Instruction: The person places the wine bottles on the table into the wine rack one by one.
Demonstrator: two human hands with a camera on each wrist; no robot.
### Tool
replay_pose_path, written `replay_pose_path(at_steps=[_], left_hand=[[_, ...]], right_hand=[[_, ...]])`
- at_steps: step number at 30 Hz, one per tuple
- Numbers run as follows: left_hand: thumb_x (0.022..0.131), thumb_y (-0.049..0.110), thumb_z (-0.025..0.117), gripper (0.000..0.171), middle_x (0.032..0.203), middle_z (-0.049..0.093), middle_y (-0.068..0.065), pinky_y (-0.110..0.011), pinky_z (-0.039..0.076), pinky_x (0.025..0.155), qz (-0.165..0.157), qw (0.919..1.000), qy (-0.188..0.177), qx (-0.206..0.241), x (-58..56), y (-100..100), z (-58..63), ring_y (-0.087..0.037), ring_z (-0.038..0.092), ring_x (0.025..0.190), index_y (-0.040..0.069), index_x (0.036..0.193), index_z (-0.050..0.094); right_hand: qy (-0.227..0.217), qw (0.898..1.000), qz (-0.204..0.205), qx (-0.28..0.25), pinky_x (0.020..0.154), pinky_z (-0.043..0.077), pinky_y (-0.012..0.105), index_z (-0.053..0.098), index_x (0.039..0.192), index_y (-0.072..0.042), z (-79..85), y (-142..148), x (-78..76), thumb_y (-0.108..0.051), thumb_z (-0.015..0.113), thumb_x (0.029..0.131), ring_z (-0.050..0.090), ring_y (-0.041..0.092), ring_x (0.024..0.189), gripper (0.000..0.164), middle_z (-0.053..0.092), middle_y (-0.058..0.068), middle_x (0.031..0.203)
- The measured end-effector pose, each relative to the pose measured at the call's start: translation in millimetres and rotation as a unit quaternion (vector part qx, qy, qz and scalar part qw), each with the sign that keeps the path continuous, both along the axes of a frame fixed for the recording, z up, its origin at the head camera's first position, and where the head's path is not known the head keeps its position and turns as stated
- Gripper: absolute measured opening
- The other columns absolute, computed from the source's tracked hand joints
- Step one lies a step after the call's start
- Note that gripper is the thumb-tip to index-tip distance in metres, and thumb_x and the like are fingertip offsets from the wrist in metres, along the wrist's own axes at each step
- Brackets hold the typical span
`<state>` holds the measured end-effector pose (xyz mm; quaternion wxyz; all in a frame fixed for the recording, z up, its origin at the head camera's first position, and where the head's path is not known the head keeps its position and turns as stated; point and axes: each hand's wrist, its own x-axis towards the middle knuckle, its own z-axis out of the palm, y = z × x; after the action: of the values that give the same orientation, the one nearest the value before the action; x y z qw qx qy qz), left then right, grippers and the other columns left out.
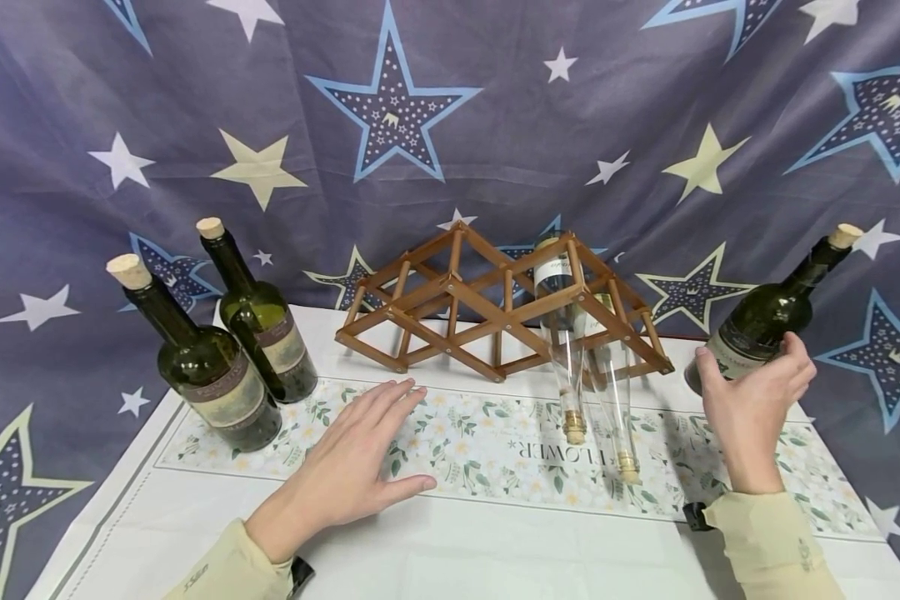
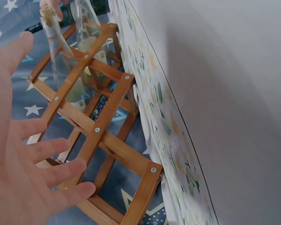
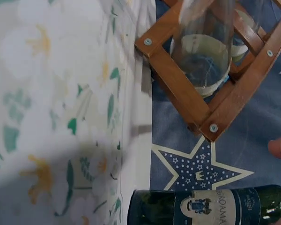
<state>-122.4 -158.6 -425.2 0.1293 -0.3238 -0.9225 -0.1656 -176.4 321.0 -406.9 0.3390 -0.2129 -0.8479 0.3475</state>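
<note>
The right hand (image 1: pixel 753 408) is at the right end of the counter (image 1: pixel 525 550), its thumb and fingers set wide about the label part of a dark green corked bottle (image 1: pixel 772 312); I cannot tell whether they grip it. That bottle is right of a wooden lattice rack (image 1: pixel 450 285), apart from it. The left hand (image 1: pixel 352 475) is held over the floral runner (image 1: pixel 465 450), on the near left side of the rack, fingers straight and spread, thumb out wide. In the rack's right part are 2 clear corked bottles (image 1: pixel 567 358), necks pointing near. Another 2 dark green corked bottles (image 1: pixel 221 383) stand at the left, close together. A star-printed cloth (image 1: pixel 495 125) hangs on the far side.
</note>
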Motion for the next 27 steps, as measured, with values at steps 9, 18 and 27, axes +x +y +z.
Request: replay_pose_path(at_steps=[9, 18, 27], left_hand=[[0.082, 0.075, 0.058, 0.1, 0.16, 0.026, 0.0, -0.05, 0.023, 0.115, 0.0, 0.9999, -0.014, 0.007, 1.0, 0.6, 0.8, -0.024, 0.024, 0.146, 0.021, 0.16, 0.025], [0.083, 0.074, 0.059, 0.099, 0.161, 0.023, 0.001, -0.053, 0.025, 0.114, 0.0, 0.9995, -0.03, 0.011, 1.9, 1.8, 2.8, -0.023, 0.022, 0.147, 0.024, 0.161, 0.022], [0.083, 0.074, 0.058, 0.099, 0.161, 0.026, -0.001, -0.054, 0.026, 0.113, 0.002, 0.9993, -0.035, 0.014, 2.5, 3.5, 5.6, -0.025, 0.024, 0.146, 0.022, 0.16, 0.024]], right_hand=[[-0.02, 0.999, -0.021, -0.043, 0.113, 0.024, 0.042, 0.012, 0.155, -0.018, 2.0, 15.1, -10.9, -0.046, 0.072, 0.083, 0.022, 0.028, 0.14, 0.097, 0.017, 0.01, 0.153], [-0.03, 0.996, -0.034, -0.077, 0.114, 0.024, 0.039, 0.014, 0.155, -0.02, -4.2, 27.7, -23.1, -0.046, 0.074, 0.081, 0.027, 0.028, 0.139, 0.099, 0.018, 0.009, 0.152], [-0.062, 0.993, -0.044, -0.095, 0.114, 0.025, 0.038, 0.012, 0.155, -0.02, -8.7, 35.6, -32.0, -0.049, 0.071, 0.082, 0.027, 0.027, 0.14, 0.098, 0.017, 0.009, 0.153]])
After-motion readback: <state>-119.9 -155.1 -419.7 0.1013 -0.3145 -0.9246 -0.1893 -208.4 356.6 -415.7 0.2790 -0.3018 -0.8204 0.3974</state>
